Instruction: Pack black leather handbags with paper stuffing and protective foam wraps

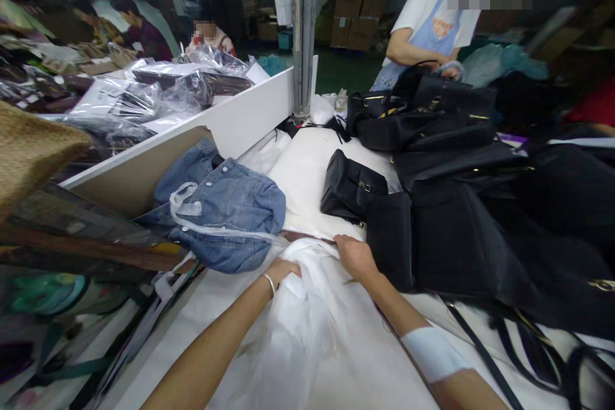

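Observation:
My left hand [284,270], with a white band at the wrist, is closed on a bunched sheet of thin, translucent white plastic [307,314]. My right hand [356,257] is closed at the end of a narrow brown strip [307,237], which runs along the far side of the plastic. What the strip belongs to is hidden. Just left of my hands lies a blue denim garment [235,211] with a pale ribbon [216,229] across it. A small black bag [353,186] sits beyond my right hand.
Large black bags [451,237] are heaped along the right, with loose straps [480,352] nearer me. A white partition board [250,109] runs at left, with plastic-wrapped goods [125,99] behind it. Past a metal post [303,32], a co-worker in an apron [432,25] handles bags.

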`<state>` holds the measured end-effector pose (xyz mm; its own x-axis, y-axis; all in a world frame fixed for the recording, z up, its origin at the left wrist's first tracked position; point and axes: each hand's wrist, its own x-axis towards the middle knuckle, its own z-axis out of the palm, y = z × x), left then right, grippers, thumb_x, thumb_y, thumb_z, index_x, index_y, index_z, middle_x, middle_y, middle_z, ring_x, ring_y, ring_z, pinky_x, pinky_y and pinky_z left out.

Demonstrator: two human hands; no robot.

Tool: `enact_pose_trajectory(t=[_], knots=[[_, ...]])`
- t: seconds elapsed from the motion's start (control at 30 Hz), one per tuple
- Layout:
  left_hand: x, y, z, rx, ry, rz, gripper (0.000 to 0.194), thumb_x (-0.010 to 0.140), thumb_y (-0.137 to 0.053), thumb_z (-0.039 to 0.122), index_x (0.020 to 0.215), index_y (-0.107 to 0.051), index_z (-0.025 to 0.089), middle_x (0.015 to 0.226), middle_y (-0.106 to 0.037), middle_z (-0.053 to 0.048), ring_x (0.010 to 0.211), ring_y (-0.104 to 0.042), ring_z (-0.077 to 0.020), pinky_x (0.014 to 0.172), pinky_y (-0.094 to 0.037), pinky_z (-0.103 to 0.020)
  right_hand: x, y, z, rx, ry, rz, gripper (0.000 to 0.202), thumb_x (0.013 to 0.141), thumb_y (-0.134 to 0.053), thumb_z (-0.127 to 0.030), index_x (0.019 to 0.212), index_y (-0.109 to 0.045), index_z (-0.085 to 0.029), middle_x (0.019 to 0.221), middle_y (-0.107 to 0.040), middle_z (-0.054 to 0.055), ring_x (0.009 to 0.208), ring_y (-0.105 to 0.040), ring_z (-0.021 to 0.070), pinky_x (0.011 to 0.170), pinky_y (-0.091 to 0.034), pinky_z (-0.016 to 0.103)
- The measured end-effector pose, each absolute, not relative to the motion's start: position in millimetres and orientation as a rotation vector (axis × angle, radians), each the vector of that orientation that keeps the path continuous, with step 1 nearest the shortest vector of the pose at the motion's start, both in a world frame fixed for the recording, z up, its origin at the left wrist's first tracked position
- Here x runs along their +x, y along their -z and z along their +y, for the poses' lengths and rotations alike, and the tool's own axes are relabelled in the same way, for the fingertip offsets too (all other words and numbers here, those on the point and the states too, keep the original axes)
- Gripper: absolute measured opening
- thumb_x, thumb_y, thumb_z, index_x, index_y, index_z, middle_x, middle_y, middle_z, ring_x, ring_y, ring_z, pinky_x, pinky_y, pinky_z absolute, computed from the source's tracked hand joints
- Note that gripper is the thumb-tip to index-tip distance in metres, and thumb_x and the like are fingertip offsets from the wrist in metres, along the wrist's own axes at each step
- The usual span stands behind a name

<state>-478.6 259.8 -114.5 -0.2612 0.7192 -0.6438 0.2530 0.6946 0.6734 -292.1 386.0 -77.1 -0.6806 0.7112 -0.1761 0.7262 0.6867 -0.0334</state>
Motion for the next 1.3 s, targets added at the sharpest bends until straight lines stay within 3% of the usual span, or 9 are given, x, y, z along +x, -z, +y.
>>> enact_pose_trajectory(t=[0.23,0.47,0.6,0.7,0.8,0.9,1.0,1.1,1.3], knots=[[-482.7,110.0,286.4,0.768,-0.487,2.063,0.035,0.064,-0.064,0.027,0.095,-0.065,0.012,0.095,-0.071,-0.009,0.088,-0.066,-0.0219,0.070,-0.052,-0.026,-289.0,82.9,368.1,1.261,0.088,2.895,0.020,0.091,-0.036,-0.017,0.101,-0.053,-0.020,0.091,-0.061,0.005,0.086,-0.056,0.0192,0.070,-0.037,0.027],[-473.2,104.4,301.6,0.985,-0.336,2.324,0.051,0.074,-0.057,0.027,0.119,-0.044,0.007,0.107,-0.063,-0.021,0.103,-0.060,-0.0275,0.086,-0.045,-0.036,-288.2,84.3,371.0,1.339,0.224,2.889,0.020,0.090,-0.039,-0.021,0.103,-0.055,-0.022,0.090,-0.063,0.004,0.086,-0.057,0.0167,0.069,-0.036,0.025],[-471.3,86.6,296.3,1.131,-0.172,2.355,0.074,0.062,-0.071,0.031,0.125,-0.039,0.006,0.113,-0.059,-0.022,0.101,-0.060,-0.0304,0.084,-0.045,-0.038,-287.2,86.6,373.4,1.386,0.331,2.893,0.023,0.091,-0.038,-0.022,0.105,-0.056,-0.022,0.093,-0.064,0.004,0.089,-0.058,0.0156,0.072,-0.037,0.023],[-453.6,68.2,286.4,1.530,-0.024,2.516,0.087,0.061,-0.075,0.034,0.132,-0.033,0.005,0.131,-0.044,-0.026,0.118,-0.045,-0.0360,0.095,-0.038,-0.046,-286.1,88.9,374.8,1.428,0.404,2.893,0.024,0.091,-0.037,-0.022,0.105,-0.056,-0.022,0.095,-0.065,0.003,0.090,-0.059,0.0148,0.074,-0.037,0.022],[-431.9,55.2,272.7,2.089,-0.037,2.421,0.057,0.080,-0.058,0.029,0.129,-0.038,0.010,0.137,-0.039,-0.021,0.127,-0.033,-0.0335,0.100,-0.030,-0.049,-285.2,90.5,376.7,1.432,0.454,2.915,0.024,0.091,-0.037,-0.022,0.104,-0.056,-0.023,0.095,-0.065,0.002,0.090,-0.059,0.0142,0.074,-0.038,0.022],[-423.7,56.5,264.9,2.508,-0.046,1.927,0.028,0.091,-0.037,0.020,0.113,-0.052,0.017,0.117,-0.054,-0.013,0.111,-0.047,-0.0259,0.088,-0.040,-0.043,-284.6,91.1,378.4,1.421,0.479,2.937,0.024,0.090,-0.037,-0.021,0.104,-0.056,-0.023,0.094,-0.065,0.002,0.089,-0.059,0.0139,0.074,-0.038,0.022],[-428.8,71.6,272.7,2.563,0.038,1.625,0.024,0.090,-0.038,0.026,0.108,-0.054,0.022,0.103,-0.057,-0.008,0.096,-0.054,-0.0233,0.075,-0.046,-0.038,-283.8,91.0,379.1,1.401,0.477,2.951,0.025,0.090,-0.037,-0.021,0.105,-0.056,-0.023,0.095,-0.065,0.002,0.087,-0.060,0.0141,0.073,-0.039,0.022],[-432.3,89.1,293.5,2.371,0.093,1.670,0.037,0.085,-0.050,0.037,0.119,-0.049,0.025,0.113,-0.055,-0.009,0.092,-0.058,-0.0241,0.071,-0.049,-0.037,-282.3,91.4,378.6,1.353,0.442,3.005,0.025,0.090,-0.037,-0.021,0.106,-0.056,-0.022,0.095,-0.064,0.003,0.087,-0.059,0.0148,0.073,-0.041,0.023],[-426.3,103.0,336.1,1.980,0.058,1.881,0.038,0.088,-0.040,0.033,0.122,-0.051,0.020,0.119,-0.060,-0.012,0.106,-0.057,-0.0273,0.085,-0.049,-0.041,-278.5,100.6,373.2,1.195,0.180,3.145,0.026,0.089,-0.041,-0.019,0.110,-0.055,-0.022,0.093,-0.062,0.005,0.088,-0.057,0.0187,0.072,-0.043,0.027]])
